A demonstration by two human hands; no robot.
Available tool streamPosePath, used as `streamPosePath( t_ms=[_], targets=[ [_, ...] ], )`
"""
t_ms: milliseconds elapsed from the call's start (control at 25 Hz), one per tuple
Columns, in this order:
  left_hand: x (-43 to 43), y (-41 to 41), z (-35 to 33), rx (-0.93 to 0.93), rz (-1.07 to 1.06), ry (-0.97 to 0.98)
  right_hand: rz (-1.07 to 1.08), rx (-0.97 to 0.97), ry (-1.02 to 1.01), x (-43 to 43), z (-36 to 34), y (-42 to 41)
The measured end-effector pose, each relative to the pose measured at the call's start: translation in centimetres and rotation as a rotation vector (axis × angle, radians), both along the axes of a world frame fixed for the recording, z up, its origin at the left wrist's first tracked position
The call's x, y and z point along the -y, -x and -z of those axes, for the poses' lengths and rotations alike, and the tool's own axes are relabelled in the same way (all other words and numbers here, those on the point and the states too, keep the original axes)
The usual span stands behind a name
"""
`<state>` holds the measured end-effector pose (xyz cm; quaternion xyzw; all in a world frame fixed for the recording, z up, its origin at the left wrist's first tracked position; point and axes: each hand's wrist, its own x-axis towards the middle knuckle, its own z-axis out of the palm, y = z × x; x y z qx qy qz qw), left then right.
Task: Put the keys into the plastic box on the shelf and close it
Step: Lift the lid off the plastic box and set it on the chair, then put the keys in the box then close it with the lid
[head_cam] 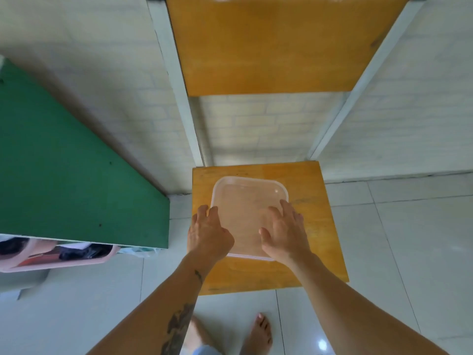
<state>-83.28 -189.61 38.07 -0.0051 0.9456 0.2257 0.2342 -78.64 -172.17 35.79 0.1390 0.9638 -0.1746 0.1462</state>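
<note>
I see the translucent plastic box (249,201), lid on, sitting on the lower wooden shelf (325,226) of a white-framed rack, with the left hand (208,233) curled over its 8 o'clock edge and the right hand (284,231) laid flat, fingers spread, on the lid toward 4 o'clock. Neither hand holds anything; both just press or rest on the box, and I cannot tell whether keys lie inside. A green board (64,162) stands off at 9 o'clock, an upper shelf (268,47) at 12 o'clock
</note>
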Motion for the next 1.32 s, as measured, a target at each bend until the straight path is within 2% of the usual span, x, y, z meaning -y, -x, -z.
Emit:
streamPosePath(
  t_ms=[160, 320, 400, 600, 800, 1000, 1200, 1320],
  targets=[
    [1.6, -0.6, -8.9, -0.034, -0.029, -0.015, -0.021, 0.025, 0.126, 2.0, -8.6, -0.6],
    [3.9, -1.6, -19.0, -0.159, -0.056, -0.063, -0.114, -0.011, 0.226, 4.6, -19.2, -0.3],
    [5.5, -2.2, -23.5, -0.235, -0.099, -0.094, -0.173, -0.077, 0.225, 5.9, -23.7, -0.1],
    [9.4, -3.1, -30.0, -0.422, -0.245, -0.142, -0.281, -0.25, 0.259, 9.5, -30.7, 1.6],
    [15.3, -3.5, -32.8, -0.525, -0.355, -0.14, -0.405, -0.341, 0.288, 15.3, -34.0, 3.7],
    [23.3, -2.1, -33.8, -0.643, -0.455, -0.221, -0.513, -0.393, 0.256, 23.3, -35.8, 6.0],
    [34.0, 1.1, -33.2, -0.762, -0.504, -0.26, -0.564, -0.386, 0.215, 33.2, -35.3, 8.5],
    [39.5, 3.2, -32.2, -0.765, -0.502, -0.249, -0.576, -0.379, 0.15, 37.7, -34.4, 9.4]
  ],
)
